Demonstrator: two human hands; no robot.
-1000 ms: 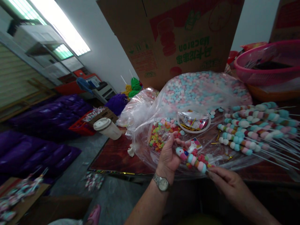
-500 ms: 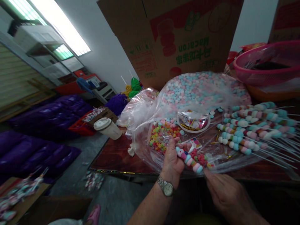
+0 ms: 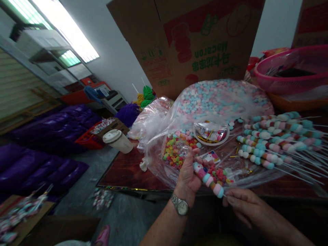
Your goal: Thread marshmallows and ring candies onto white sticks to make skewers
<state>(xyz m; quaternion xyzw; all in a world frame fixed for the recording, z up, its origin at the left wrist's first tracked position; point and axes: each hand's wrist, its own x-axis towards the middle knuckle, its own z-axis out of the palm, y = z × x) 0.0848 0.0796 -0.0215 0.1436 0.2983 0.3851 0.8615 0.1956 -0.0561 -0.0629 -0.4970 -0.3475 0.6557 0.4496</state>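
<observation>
Green upside-down "Macaron" [image 3: 211, 49] beyond candy skewer [image 3: 210, 180]

Both hands on one candy skewer [image 3: 208, 179]

L hand [image 3: 188, 179], watch [image 3: 180, 205] on the wrist, has the top end w/ the candy on it. R hand [image 3: 242, 206] is pinching the stick [image 3: 224, 195] just below the last blue piece. Behind the L hand: colorful ring candies [image 3: 174, 150] on clear plastic, plus a round white tub [image 3: 217, 143] w/ shiny wrappers in it. Big bag of pastel marshmallows [image 3: 217, 97] further back, cardboard box [image 3: 200, 41] behind that (print's upside down btw). Pile of finished-looking skewers [image 3: 276, 136] off to the R, pink basin [image 3: 269, 79] behind 'em. White lidded cup [image 3: 119, 140] near the table's L edge.
</observation>
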